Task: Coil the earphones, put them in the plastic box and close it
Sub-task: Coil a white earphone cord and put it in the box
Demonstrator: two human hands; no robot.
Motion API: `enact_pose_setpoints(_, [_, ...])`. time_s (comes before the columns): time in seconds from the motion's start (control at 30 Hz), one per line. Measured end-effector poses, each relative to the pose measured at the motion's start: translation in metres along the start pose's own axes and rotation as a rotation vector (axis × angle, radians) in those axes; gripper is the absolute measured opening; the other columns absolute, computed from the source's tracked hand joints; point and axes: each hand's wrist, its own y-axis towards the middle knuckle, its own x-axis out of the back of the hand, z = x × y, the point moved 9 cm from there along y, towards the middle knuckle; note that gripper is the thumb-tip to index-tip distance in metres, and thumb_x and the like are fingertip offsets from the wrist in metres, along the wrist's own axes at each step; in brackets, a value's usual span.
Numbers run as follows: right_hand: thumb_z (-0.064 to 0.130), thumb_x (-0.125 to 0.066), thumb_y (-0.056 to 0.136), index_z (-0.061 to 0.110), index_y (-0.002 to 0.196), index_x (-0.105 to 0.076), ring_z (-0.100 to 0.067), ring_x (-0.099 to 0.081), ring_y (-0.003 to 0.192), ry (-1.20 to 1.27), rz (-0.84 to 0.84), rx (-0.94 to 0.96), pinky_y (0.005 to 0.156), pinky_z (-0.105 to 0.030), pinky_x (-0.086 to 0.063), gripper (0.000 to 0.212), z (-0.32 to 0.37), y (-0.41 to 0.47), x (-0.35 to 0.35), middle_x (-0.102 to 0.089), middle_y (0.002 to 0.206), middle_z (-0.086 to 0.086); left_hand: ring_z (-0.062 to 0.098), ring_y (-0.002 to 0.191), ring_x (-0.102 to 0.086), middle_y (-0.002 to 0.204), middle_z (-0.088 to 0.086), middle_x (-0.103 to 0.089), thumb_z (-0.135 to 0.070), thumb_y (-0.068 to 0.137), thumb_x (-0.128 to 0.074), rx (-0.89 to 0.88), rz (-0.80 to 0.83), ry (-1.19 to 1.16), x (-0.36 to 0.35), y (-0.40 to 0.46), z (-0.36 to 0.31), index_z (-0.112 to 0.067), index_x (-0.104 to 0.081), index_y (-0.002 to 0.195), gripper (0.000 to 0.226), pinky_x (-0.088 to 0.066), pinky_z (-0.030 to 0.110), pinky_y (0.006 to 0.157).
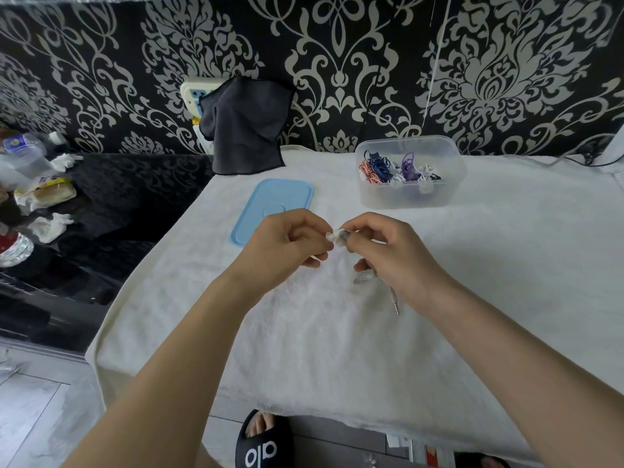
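Head view | both hands (pixel 287 241) (pixel 388 251) pinching white earphones (pixel 334 236) | clear plastic box (pixel 410 172) at 1 o'clock | flat blue lid (pixel 270 207) at 11

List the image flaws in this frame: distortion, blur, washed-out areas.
Head view: wide-angle lens bows the wallpaper edges and stretches both forearms; white towel is near overexposed, so the white earphones pinched between left hand and right hand barely stand out; left clutter is soft.

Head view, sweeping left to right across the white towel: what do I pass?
Flat light-blue plastic lid → left hand → white earphones pinched between both hands → right hand → clear plastic box holding coiled cables.
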Motion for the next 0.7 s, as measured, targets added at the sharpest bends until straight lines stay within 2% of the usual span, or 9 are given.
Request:
enact_pose_setpoints(0.07, [0.025, -0.067, 0.093, 0.025, 0.088, -0.074, -0.009, -0.059, 0.058, 0.012, -0.004, -0.018, 0.063, -0.029, -0.055, 0.009, -0.003, 0.002, 0.0, -0.063, 0.084, -0.001, 0.014, 0.077, -0.072, 0.086, 0.007, -0.078, 0.002, 0.091, -0.064, -0.031, -0.017, 0.031, 0.002, 0.0, -0.004, -0.008, -0.074, 0.099, 0.016, -0.062, 0.028, 0.078])
enact_pose_setpoints(0.13, [0.022, -0.067, 0.094, 0.02, 0.091, -0.074, -0.006, -0.054, 0.05, 0.051, 0.0, -0.051, 0.073, -0.04, -0.058, 0.009, -0.006, 0.004, -0.001, -0.064, 0.082, -0.004, 0.014, 0.078, -0.073, 0.085, 0.004, -0.078, 0.003, 0.09, -0.065, -0.066, -0.023, 0.067, 0.001, 0.0, -0.007, -0.01, -0.074, 0.1, 0.018, -0.061, 0.026, 0.076])
enact_pose_setpoints(0.23, [0.017, -0.066, 0.093, 0.011, 0.094, -0.074, -0.006, -0.043, 0.042, 0.156, 0.026, -0.105, 0.067, -0.033, -0.055, 0.01, -0.007, 0.003, -0.004, -0.06, 0.079, -0.009, 0.014, 0.079, -0.073, 0.083, 0.0, -0.077, 0.004, 0.088, -0.067, -0.149, -0.026, 0.121, 0.001, -0.001, -0.013, -0.012, -0.074, 0.1, 0.021, -0.059, 0.024, 0.075])
enact_pose_setpoints(0.3, [0.017, -0.069, 0.091, 0.005, 0.097, -0.074, -0.009, -0.036, 0.043, 0.225, 0.05, -0.135, 0.063, -0.027, -0.052, 0.014, -0.007, 0.001, -0.005, -0.056, 0.077, -0.009, 0.012, 0.081, -0.072, 0.083, -0.004, -0.076, 0.002, 0.088, -0.07, -0.208, -0.029, 0.16, 0.001, -0.003, -0.016, -0.015, -0.074, 0.099, 0.02, -0.057, 0.023, 0.077])
enact_pose_setpoints(0.4, [0.018, -0.071, 0.088, 0.0, 0.102, -0.071, -0.013, -0.028, 0.047, 0.285, 0.1, -0.188, 0.062, -0.025, -0.051, 0.023, -0.008, -0.001, -0.007, -0.05, 0.07, -0.004, 0.013, 0.085, -0.072, 0.085, -0.005, -0.076, -0.004, 0.088, -0.074, -0.277, -0.055, 0.22, 0.003, -0.005, -0.022, -0.019, -0.075, 0.097, 0.018, -0.059, 0.029, 0.081])
enact_pose_setpoints(0.5, [0.017, -0.068, 0.09, -0.004, 0.107, -0.067, -0.01, -0.035, 0.044, 0.331, 0.142, -0.246, 0.068, -0.028, -0.049, 0.026, -0.01, -0.003, -0.01, -0.049, 0.057, 0.003, 0.013, 0.085, -0.071, 0.084, -0.005, -0.075, -0.008, 0.089, -0.075, -0.321, -0.081, 0.262, 0.003, -0.007, -0.026, -0.019, -0.077, 0.097, 0.014, -0.058, 0.032, 0.082])
enact_pose_setpoints(0.7, [0.01, -0.06, 0.095, 0.002, 0.103, -0.064, -0.004, -0.041, 0.036, 0.434, 0.195, -0.29, 0.071, -0.032, -0.045, 0.011, -0.005, -0.008, -0.015, -0.045, 0.049, 0.007, 0.017, 0.082, -0.07, 0.084, -0.005, -0.074, -0.01, 0.09, -0.075, -0.433, -0.064, 0.33, 0.001, -0.013, -0.036, -0.017, -0.076, 0.1, 0.012, -0.058, 0.034, 0.081])
